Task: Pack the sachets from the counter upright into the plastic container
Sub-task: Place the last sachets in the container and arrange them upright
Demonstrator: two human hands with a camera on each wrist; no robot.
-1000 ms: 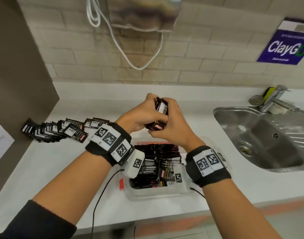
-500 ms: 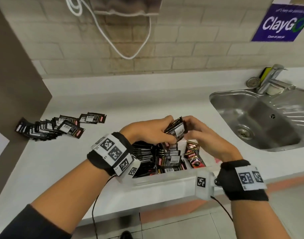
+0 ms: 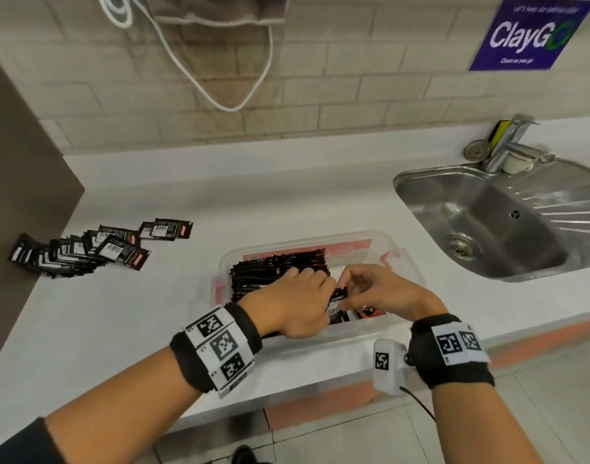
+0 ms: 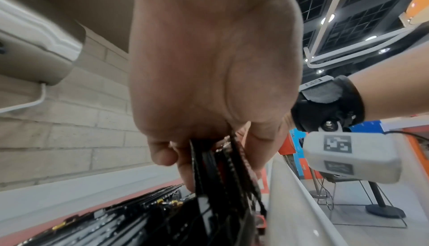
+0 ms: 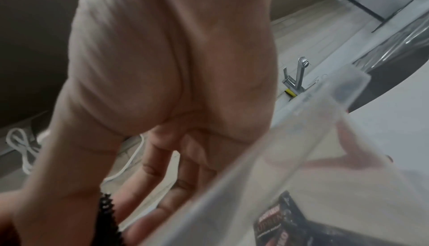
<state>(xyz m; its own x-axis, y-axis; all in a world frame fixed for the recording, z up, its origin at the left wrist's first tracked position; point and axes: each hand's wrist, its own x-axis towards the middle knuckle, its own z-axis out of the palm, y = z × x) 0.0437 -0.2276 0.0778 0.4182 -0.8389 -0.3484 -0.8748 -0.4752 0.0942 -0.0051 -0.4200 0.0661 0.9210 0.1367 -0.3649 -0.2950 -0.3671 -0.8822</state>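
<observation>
Black foil sachets (image 3: 337, 298), a small bundle, are pinched in my left hand (image 3: 297, 303) at frame centre, my right hand (image 3: 384, 293) gripping their other side, inside the plastic container (image 3: 401, 262). Packed rows stand upright behind. If I release early, they may topple flat. More sachets (image 3: 86, 252) lie on the counter (image 3: 119, 313), middle left.

White counter (image 3: 173, 306): loose sachets (image 3: 86, 251) at left, plastic container (image 3: 401, 262) near front edge.
</observation>
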